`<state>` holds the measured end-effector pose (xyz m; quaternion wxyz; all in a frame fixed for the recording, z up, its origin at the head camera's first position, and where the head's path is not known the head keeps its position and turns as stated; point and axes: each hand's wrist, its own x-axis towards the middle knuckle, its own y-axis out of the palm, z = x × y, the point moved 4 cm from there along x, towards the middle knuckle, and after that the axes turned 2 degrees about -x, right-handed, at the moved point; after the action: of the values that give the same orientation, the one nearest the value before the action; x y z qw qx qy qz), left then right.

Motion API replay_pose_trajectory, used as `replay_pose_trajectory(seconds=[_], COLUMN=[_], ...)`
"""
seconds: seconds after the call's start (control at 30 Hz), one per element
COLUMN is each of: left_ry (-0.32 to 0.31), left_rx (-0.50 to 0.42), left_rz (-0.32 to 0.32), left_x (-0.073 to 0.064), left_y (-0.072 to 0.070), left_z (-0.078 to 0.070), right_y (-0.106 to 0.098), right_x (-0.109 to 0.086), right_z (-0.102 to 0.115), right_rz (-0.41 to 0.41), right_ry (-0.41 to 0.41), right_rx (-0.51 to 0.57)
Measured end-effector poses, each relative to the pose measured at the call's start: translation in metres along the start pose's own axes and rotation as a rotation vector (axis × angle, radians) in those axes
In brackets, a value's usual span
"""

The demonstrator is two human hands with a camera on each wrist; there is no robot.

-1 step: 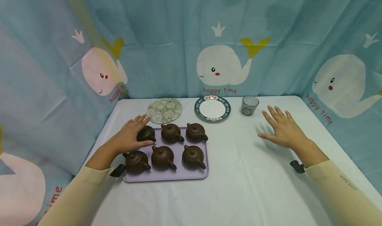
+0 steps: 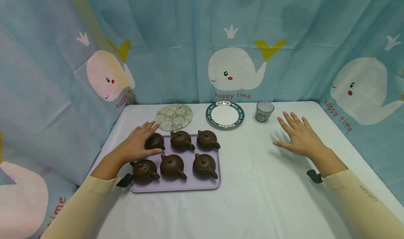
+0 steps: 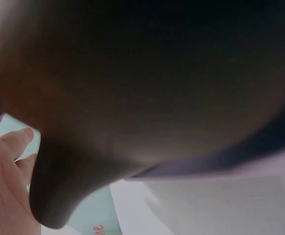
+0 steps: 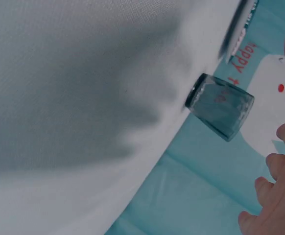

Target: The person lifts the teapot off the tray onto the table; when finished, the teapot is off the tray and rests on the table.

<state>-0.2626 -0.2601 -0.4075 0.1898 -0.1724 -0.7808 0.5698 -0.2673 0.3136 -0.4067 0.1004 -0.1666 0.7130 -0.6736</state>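
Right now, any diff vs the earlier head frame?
No visible change: nothing moved, taken hold of or let go. The left hand is still open by the far-left teapot, the right hand open near the glass. Tray, six teapots and green-rimmed plate as before.

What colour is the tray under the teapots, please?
The tray is pale purple, clearest in the head view.

1. I count six teapots [image 2: 172, 166] in sight.
2. I count one tray [image 2: 189, 185].
3. I find one plate [image 2: 224, 114].
4. I find one disc [image 2: 174, 117].
5. I see one glass [image 2: 264, 111].
6. I have two hands: left hand [image 2: 137, 142] and right hand [image 2: 299, 136].
7. I wear two sleeves [image 2: 79, 207].
8. I spot four printed whales [image 2: 235, 67].
9. I spot three printed crowns [image 2: 231, 32].
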Motion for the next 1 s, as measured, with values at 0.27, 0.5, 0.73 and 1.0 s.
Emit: replay_pose_trajectory(seconds=[0.27, 0.5, 0.73, 1.0], left_ry=[-0.038, -0.225, -0.276, -0.21], left_rx=[-0.019, -0.281, -0.577, -0.656], left_rz=[-0.019, -0.108, 0.041, 0.057], left_x=[-0.011, -0.035, -0.058, -0.057], left_y=[-0.015, -0.024, 0.015, 0.028], left_z=[0.006, 0.053, 0.085, 0.078], right_y=[-0.005, 0.002, 0.028, 0.044], right_x=[0.015, 0.036, 0.051, 0.069], right_z=[0.023, 0.072, 0.131, 0.181], right_rz=[-0.025, -0.069, 0.042, 0.162], right_ry=[0.039, 0.084, 0.096, 0.102], right_rx=[0.139, 0.466, 0.866, 1.297])
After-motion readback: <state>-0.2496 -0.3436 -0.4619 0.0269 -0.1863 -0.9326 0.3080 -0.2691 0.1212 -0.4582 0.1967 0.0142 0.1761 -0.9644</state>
